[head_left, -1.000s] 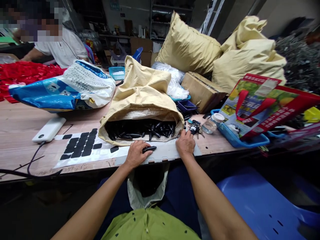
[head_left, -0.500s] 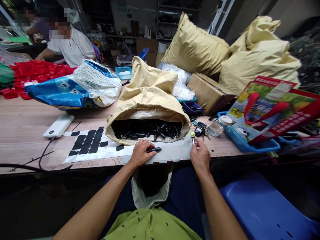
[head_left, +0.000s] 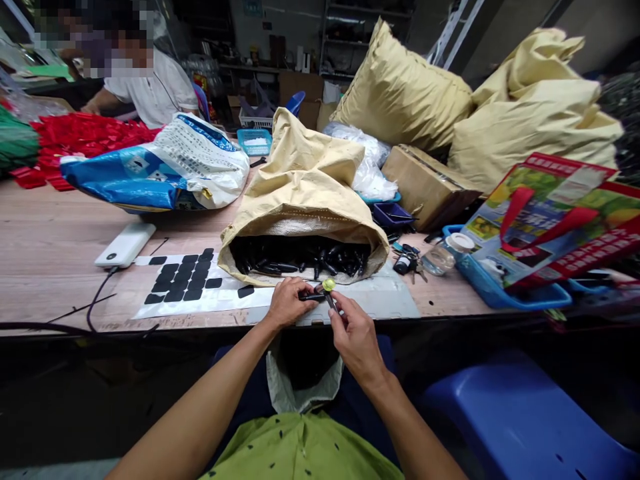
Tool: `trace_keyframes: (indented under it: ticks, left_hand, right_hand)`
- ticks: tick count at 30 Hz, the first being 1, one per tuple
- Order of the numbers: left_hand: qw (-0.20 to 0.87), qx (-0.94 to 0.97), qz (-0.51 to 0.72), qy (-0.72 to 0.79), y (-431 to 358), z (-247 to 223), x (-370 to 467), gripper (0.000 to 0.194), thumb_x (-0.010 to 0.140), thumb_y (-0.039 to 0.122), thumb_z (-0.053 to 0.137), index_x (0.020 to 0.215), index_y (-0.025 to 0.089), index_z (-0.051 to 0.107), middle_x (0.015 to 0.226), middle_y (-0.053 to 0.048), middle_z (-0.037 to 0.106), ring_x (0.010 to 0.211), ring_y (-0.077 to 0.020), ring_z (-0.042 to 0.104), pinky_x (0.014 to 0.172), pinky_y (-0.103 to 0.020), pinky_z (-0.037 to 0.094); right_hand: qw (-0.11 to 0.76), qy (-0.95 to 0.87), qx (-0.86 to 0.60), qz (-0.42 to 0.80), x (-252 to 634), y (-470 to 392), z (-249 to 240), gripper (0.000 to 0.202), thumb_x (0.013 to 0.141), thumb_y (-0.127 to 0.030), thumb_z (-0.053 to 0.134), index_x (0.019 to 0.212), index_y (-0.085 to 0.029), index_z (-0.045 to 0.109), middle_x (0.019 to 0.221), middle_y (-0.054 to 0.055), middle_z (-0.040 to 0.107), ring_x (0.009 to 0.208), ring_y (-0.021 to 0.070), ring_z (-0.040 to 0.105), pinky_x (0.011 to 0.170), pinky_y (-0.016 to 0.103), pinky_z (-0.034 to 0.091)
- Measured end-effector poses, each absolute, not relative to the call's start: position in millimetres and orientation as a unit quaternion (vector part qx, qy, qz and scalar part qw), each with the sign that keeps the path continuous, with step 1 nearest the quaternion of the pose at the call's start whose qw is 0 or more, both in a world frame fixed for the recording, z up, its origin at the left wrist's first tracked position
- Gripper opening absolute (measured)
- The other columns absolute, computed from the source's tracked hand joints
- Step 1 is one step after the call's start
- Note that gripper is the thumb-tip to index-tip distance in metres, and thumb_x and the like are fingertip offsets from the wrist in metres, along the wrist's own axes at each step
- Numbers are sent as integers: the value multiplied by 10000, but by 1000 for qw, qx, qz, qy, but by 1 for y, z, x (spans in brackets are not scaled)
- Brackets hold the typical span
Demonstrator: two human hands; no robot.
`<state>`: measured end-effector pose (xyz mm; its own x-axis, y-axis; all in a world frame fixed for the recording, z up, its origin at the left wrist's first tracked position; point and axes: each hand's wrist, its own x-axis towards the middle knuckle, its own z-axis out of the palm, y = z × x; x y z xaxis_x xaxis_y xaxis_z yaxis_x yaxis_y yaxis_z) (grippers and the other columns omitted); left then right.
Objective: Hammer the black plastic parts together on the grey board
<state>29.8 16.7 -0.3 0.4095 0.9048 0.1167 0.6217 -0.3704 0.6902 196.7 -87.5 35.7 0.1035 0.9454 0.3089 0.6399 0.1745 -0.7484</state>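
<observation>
My left hand (head_left: 287, 304) is closed on a small black tube-shaped piece (head_left: 313, 297), lying sideways over the near edge of the table. In my right hand (head_left: 354, 328), pinched between thumb and fingers, is a slim dark-handled tool with a round yellow-green tip (head_left: 329, 285). That tip is at the right end of the black piece; whether they touch I cannot tell. Just beyond both hands lies a beige cloth sack (head_left: 300, 180), its mouth toward me, with many similar black pieces (head_left: 327, 257) inside. Beneath my hands is a grey sheet (head_left: 400, 293).
Black square pads (head_left: 183, 277) on white backing lie to the left, near a white power bank (head_left: 125, 245) with a cable. Keys, a clear jar (head_left: 440, 259) and a blue basket (head_left: 500, 293) stand right. An open pale bag (head_left: 283, 387) is below the table edge. A co-worker (head_left: 155, 87) sits at far left.
My right hand has moved left with the yellow-green-tipped tool, from beside the sack's right corner to the black piece. My left hand keeps its grip. The view has shifted slightly.
</observation>
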Motion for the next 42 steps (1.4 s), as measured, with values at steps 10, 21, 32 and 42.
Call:
trace_keyframes:
  ticks: [10, 21, 32, 42]
  left_hand:
    - [284, 785, 257, 488, 15, -1, 31, 165, 738, 272, 815, 896, 259, 769, 910, -4, 719, 971, -230, 598, 874, -357, 419]
    - [265, 790, 254, 491, 14, -1, 30, 161, 749, 286, 808, 900, 254, 763, 901, -9, 708, 949, -234, 590, 858, -366, 415]
    - [321, 788, 302, 430, 19, -6, 22, 129, 864, 252, 686, 986, 232, 722, 930, -9, 685, 945, -206, 599, 871, -332, 418]
    - [302, 802, 278, 434, 21, -13, 21, 198, 957, 307, 576, 1057, 246, 737, 977, -20, 705, 986, -218, 587, 906, -358, 406]
  right_hand:
    - [337, -672, -650, 110, 197, -86, 40, 416, 981, -166, 450, 1359, -196, 621, 1098, 103, 692, 1017, 222, 671, 935, 329, 534]
    - [328, -650, -681, 80, 212, -85, 40, 418, 977, -187, 464, 1361, -209, 627, 1153, 94, 693, 1051, 223, 657, 935, 311, 513]
    - [193, -578, -792, -22, 267, -78, 16, 440, 915, -118, 565, 1304, -278, 692, 1029, 35, 681, 932, 179, 611, 775, 256, 426]
    - [183, -533, -822, -85, 305, -49, 4, 382, 920, -130, 595, 1232, -288, 748, 963, 58, 649, 858, 189, 519, 725, 298, 338]
